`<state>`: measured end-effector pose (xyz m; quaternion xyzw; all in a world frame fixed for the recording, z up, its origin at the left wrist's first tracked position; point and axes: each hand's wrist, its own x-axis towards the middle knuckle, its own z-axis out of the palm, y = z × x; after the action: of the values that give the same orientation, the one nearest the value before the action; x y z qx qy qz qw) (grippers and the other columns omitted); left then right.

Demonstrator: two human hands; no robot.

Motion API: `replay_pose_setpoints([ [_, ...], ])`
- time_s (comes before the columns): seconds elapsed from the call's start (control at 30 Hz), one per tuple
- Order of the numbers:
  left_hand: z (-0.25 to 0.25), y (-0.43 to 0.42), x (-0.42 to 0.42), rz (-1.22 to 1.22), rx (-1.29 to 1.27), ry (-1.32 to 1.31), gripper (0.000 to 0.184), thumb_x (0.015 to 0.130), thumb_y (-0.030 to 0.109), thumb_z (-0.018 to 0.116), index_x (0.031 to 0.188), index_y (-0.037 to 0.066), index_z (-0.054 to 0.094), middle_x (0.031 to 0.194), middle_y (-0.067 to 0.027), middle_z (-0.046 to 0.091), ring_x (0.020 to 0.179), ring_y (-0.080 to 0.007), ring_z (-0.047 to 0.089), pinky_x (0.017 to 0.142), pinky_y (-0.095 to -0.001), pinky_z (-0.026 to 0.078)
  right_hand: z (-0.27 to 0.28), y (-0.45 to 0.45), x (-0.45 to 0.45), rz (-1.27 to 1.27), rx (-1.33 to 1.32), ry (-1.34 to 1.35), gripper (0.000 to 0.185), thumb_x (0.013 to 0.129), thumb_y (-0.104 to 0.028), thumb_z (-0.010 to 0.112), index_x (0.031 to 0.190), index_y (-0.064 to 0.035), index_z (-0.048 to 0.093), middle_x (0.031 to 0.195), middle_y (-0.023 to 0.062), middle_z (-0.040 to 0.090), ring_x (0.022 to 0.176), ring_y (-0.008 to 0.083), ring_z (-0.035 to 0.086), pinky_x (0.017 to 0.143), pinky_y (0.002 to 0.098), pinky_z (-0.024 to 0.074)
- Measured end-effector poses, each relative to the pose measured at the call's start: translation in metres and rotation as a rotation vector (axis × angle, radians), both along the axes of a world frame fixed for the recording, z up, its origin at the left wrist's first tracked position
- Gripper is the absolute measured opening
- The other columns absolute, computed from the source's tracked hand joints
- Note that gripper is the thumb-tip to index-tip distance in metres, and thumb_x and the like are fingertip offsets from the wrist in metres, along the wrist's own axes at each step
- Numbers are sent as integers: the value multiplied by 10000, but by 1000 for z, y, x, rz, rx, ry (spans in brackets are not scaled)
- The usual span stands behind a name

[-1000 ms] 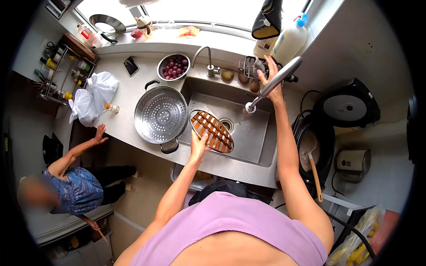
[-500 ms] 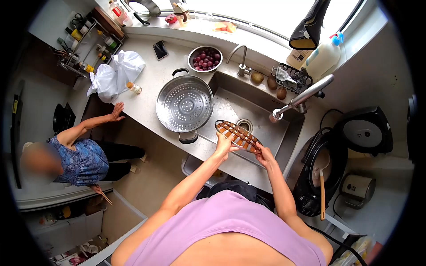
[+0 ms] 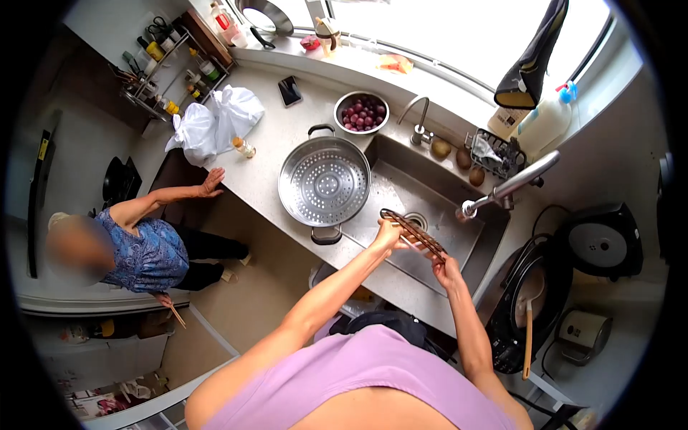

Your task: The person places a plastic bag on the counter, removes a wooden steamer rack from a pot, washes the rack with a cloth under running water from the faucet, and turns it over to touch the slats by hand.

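We have left hand [image 3: 389, 236] and right hand [image 3: 446, 269] holding tilted slatted rack [image 3: 416, 233] over the sink [image 3: 390, 188]. From it, we mark perforated pot [image 3: 326, 185] at ten o'clock, fruit bowl [image 3: 363, 132] eleven, thick faucet [image 3: 527, 175] two, rice cooker [image 3: 505, 345] four.

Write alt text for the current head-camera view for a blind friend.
A person's left hand and right hand hold a slatted brown rack over a kitchen sink. A steamer basket sits alongside; another person stands farther left.
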<state>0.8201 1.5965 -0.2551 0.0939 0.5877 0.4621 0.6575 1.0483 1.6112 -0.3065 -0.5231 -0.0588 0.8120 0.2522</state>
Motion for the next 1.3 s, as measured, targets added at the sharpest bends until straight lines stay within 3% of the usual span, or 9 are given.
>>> replay_pose_setpoints([
  [0.03, -15, -10, -1, 25, 381, 122, 606, 855, -59, 469, 1351, 80, 150, 1320, -203, 443, 1048, -317, 620, 566, -431, 622, 46, 5, -9, 75, 155, -47, 269, 998, -243, 447, 1053, -10, 568, 777, 87, 641, 598, 116, 598, 486, 203, 464],
  [0.17, 37, -33, -18, -77, 321, 62, 533, 916, 70, 496, 1352, 132, 196, 1237, -191, 494, 899, -313, 666, 604, -384, 628, 21, -1, 31, 275, 181, 40, 224, 911, -277, 638, 937, -55, 632, 875, 45, 668, 775, 101, 635, 719, 237, 537],
  [0.3, 79, -48, -18, -107, 416, 47, 536, 941, 90, 504, 1360, 105, 170, 1306, -226, 466, 988, -345, 647, 640, -374, 633, 65, -2, 24, 287, 206, -149, 241, 882, -302, 675, 889, -65, 634, 844, 23, 659, 781, 60, 626, 693, 189, 546],
  [0.53, 89, -69, -31, -34, 402, 8, 569, 933, 77, 538, 1377, 98, 183, 1201, -238, 541, 858, -352, 680, 671, -416, 625, 83, -13, 13, 298, 165, 186, 298, 855, -310, 710, 1044, -81, 681, 903, -31, 648, 726, 28, 531, 659, 159, 490],
  [0.73, 114, -96, -29, 19, 389, 124, 582, 938, 61, 538, 1385, 116, 170, 1225, -175, 509, 892, -250, 664, 681, -407, 624, 64, -18, -11, 339, 183, 119, 213, 847, -261, 725, 971, -100, 657, 885, -50, 633, 762, 22, 537, 652, 159, 432],
  [0.93, 108, -132, -27, 54, 736, 844, 476, 943, 30, 532, 1332, 38, 257, 1133, -161, 578, 975, -214, 630, 762, -350, 569, 81, -11, -55, 305, 252, 150, 236, 874, -248, 690, 1031, -90, 611, 1026, 29, 633, 980, 107, 573, 793, 236, 473],
  [1.07, 135, -128, -68, -354, 1346, 1228, 335, 824, -15, 645, 1089, 99, 474, 1064, -181, 659, 956, -347, 665, 871, -453, 538, 143, -1, -55, 239, 254, 799, 695, 974, -532, 332, 1437, -14, 314, 1384, 257, 419, 1271, 353, 449, 1078, 480, 362],
  [1.13, 149, -118, -84, -526, 1516, 1448, 266, 804, 83, 674, 1004, 180, 528, 1082, -134, 665, 1026, -365, 636, 919, -496, 518, 134, 23, -51, 323, 225, 1020, 744, 963, -555, 330, 1422, 31, 316, 1411, 255, 395, 1262, 345, 464, 1079, 457, 368],
  [1.3, 154, -105, -102, -687, 1300, 1786, 353, 822, 94, 637, 1140, 213, 540, 1281, -55, 582, 1264, -308, 477, 1092, -507, 343, 177, 42, -34, 497, 717, 578, 596, 949, -370, 532, 1354, 55, 427, 1256, 214, 567, 1113, 219, 599, 943, 342, 505],
])
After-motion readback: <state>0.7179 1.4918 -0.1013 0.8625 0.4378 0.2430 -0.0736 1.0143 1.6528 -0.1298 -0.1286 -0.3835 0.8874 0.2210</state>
